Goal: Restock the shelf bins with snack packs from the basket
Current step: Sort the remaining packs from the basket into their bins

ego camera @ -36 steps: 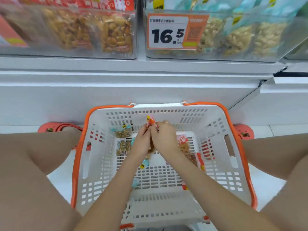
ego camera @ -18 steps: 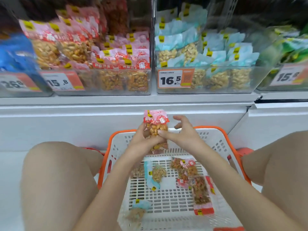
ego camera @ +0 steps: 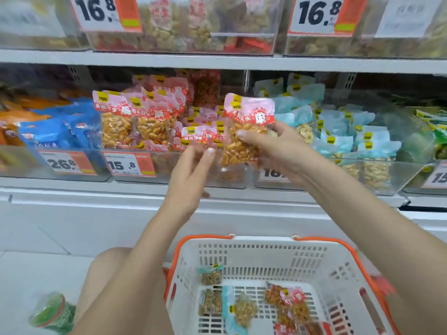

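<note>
Bins of pink packs (ego camera: pixel 135 122) sit left of our left hand (ego camera: pixel 191 170), fingers loose and apart, empty. Our right hand (ego camera: pixel 278 151) clamps the peanut pack (ego camera: pixel 244 131) before the pink bin; it could slip into the basket (ego camera: pixel 242 247).

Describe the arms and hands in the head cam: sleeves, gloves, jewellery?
Both forearms are bare, no sleeves in view. Left hand and right hand wear no gloves. No watch or bracelet shows on either wrist. Fingernails are plain and pale. No ring is discernible.

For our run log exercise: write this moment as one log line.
right hand: holds pink pack | left hand: open | pink bin: ahead | basket: packs left
</note>
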